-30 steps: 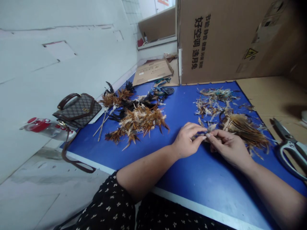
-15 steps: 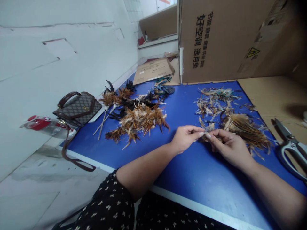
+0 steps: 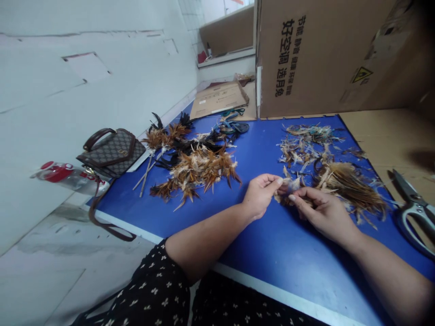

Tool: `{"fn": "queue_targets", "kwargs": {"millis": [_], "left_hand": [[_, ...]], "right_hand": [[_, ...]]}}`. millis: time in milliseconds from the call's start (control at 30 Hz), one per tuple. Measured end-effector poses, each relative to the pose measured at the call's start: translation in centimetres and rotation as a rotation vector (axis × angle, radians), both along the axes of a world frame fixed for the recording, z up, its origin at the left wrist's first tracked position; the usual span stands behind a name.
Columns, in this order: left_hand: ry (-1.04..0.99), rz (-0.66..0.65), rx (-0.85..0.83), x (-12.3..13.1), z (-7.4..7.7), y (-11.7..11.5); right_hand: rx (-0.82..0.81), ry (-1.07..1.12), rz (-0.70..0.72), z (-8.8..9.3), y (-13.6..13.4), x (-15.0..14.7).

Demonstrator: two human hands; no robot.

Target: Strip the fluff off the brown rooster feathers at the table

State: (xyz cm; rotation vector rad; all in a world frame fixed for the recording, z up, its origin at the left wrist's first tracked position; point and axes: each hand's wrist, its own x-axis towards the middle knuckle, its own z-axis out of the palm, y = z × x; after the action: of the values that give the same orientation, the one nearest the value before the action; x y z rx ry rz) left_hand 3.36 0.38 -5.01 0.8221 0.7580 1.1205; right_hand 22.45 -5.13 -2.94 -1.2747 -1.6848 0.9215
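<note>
In the head view, wispy feathers [image 3: 294, 184] are held between the left hand [image 3: 258, 197] and right hand [image 3: 324, 212], each thumb and forefinger apparently clamped on them, over the blue table [image 3: 210, 231]. Should either pinch be slackened, they could be lost among the loose feathers [image 3: 295, 154] beyond

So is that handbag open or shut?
It looks shut: the handbag has its flap lying down over the front. Whether it's fastened is too small to tell.
</note>
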Motion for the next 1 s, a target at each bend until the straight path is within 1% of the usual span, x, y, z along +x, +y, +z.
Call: {"fn": "queue_targets", "kwargs": {"millis": [200,333,500,600,733,867,1000], "left_hand": [[-0.033,0.037,-0.028,0.9,0.8,-1.7],[-0.074,0.051,-0.059,1.5,1.1,-2.6],[-0.088,0.099,-0.051,1.5,1.2,-2.5],[-0.074,0.110,-0.024,1.2,1.1,-2.2],[-0.014,0.040,0.006,0.9,0.8,-2.1],[0.025,-0.006,0.027,0.8,0.6,-2.1],[0.069,-0.059,0.055,0.8,0.4,-2.0]], "right_hand": [[0.044,-0.005,0.032,-0.1,0.0,-0.4],[0.063,-0.014,0.042,-0.3,0.0,-0.7],[-0.002,-0.008,0.049,-0.1,-0.1,-0.8],[-0.022,0.018,-0.026,0.1,0.0,-0.4],[-0.051,0.094,-0.158,0.3,0.1,0.3],[-0.053,0.149,-0.185,0.3,0.0,0.5],[-0.022,0.114,-0.213,0.3,0.0,0.6]]}}
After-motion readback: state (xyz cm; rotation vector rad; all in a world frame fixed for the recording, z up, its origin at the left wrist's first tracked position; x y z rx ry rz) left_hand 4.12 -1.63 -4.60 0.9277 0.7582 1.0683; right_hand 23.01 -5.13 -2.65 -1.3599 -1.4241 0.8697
